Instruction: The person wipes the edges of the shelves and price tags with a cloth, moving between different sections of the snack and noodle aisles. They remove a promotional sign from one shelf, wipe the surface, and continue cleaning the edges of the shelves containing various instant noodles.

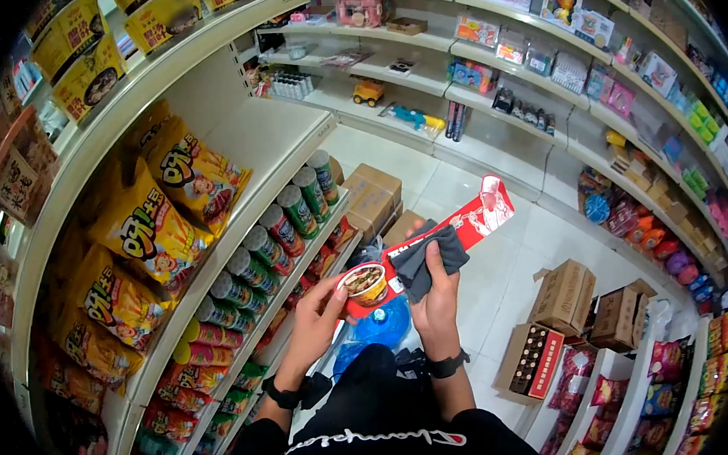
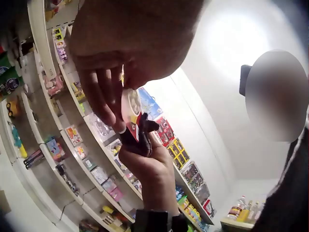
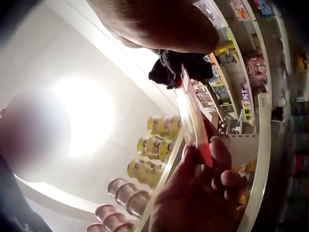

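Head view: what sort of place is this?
Probably a convenience store or similar small shop: yellow snack bags, a row of canisters and a toy vehicle sit on shelves.

A long red card strip (image 1: 474, 219), printed with a food bowl at its 8 o'clock end and white figures towards 2 o'clock, slants in mid-air, the left grip (image 1: 318, 321) pinching its bowl end. A dark grey cloth (image 1: 427, 263), loosely folded, covers the strip's middle, held by the right grip (image 1: 439, 307)
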Demonstrator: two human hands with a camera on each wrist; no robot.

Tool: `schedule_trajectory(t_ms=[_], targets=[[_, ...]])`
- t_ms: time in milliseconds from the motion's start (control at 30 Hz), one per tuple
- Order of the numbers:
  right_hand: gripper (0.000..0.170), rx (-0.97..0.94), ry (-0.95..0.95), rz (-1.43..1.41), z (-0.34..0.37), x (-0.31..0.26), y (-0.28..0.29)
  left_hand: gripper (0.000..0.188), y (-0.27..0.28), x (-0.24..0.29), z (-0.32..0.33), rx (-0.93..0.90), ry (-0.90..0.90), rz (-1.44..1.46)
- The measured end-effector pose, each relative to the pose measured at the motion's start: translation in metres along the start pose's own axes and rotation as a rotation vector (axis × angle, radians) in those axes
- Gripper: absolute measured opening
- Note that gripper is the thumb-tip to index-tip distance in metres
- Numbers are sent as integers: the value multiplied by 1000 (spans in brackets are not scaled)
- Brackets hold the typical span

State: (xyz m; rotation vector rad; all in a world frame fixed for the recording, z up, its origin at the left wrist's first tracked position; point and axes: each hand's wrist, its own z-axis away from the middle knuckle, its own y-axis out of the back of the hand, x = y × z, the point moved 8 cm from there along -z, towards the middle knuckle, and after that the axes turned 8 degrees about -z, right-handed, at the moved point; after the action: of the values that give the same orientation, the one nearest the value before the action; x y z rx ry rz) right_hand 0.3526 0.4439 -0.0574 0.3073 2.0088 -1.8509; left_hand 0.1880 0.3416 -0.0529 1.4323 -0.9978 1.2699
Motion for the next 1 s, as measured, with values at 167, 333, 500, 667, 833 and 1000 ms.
schedule_trajectory(t_ms=[167,333,500,667,833,1000], targets=[[36,-26,4,11,3,0,-2,31,3,10,-1,106,-92,-127],[36,-17,12,20,2,3,-6,30,10,9,-7,147,-207,-242],[39,-84,-12,36,8,12,-12,30,3,14,-3,91,-117,-146],[37,-113,-142,161,27,36,-22,28,1,19,3,46,-97,-23],[32,-303,-254,410,44,61,-35,17,14,12,5,140,-198,-211],[29,-305,-130,577,44,49,-38,14,19,11,11,137,-180,-216]])
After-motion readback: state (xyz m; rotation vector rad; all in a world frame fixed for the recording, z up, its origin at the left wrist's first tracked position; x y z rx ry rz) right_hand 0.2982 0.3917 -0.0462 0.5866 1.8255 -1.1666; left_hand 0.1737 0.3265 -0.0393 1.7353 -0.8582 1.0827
